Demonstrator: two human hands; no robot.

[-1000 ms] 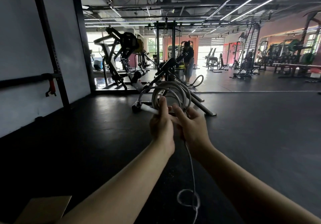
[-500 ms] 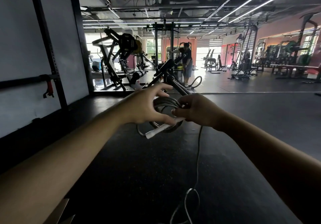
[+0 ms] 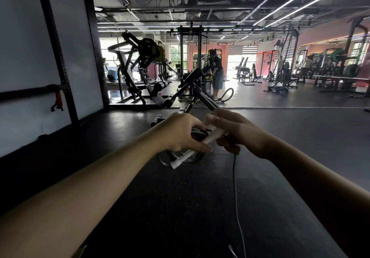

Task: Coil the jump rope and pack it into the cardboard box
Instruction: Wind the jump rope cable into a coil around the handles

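Both my hands hold the jump rope out in front of me at chest height. My left hand (image 3: 180, 132) grips the grey coil (image 3: 190, 157), whose loops hang below my fingers. A white handle (image 3: 197, 147) slants down to the left between my hands. My right hand (image 3: 238, 131) is closed on the handle's upper end and the rope. A loose strand (image 3: 236, 193) drops from my right hand to the floor. A sliver of the cardboard box (image 3: 79, 251) shows at the bottom edge under my left forearm.
I stand on dark rubber gym flooring (image 3: 280, 147). A black bench machine (image 3: 192, 95) stands just beyond my hands. A squat rack upright (image 3: 58, 57) lines the white wall on the left. A person (image 3: 217, 73) stands farther back among weight machines.
The coil has tipped from upright to lying flat and lower. My left hand let go, opened, then closed on the coil again. The handle now slants between both hands.
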